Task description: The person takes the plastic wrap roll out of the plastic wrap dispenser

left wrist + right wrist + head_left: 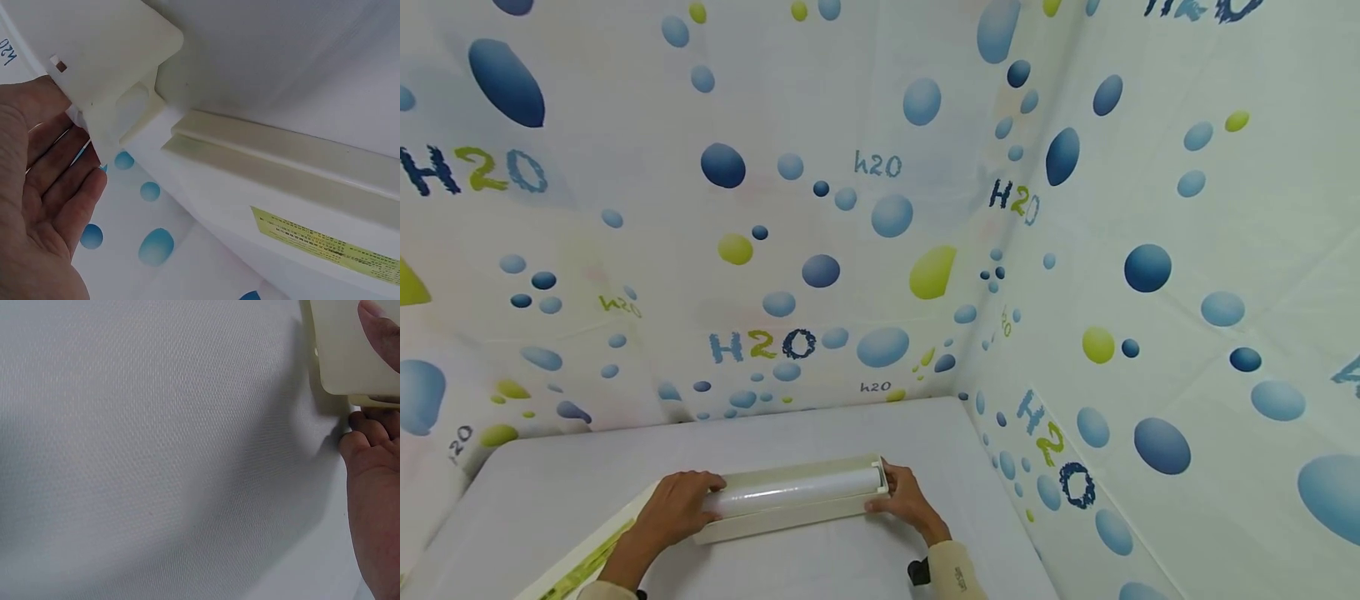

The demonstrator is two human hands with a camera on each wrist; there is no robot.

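Observation:
A long cream cling film dispenser [790,520] is held across the table, its top open. Inside it lies a shiny roll of cling film [801,490]. My left hand [672,510] grips the left end, thumb on the near wall and fingers round the far side; the left wrist view shows the dispenser's end [112,44] against the hand [40,194]. At the other end, my right hand [912,497] holds the dispenser between thumb and fingers. The right wrist view shows the thumb on the cream wall [350,356] and the fingers curled under it.
A long cream lid-like piece [275,153] with a yellow-green label [325,244] lies slanted at the left, partly behind my left forearm. The white-covered table [1000,550] meets sheets printed with blue and green drops [820,271] at the back and right.

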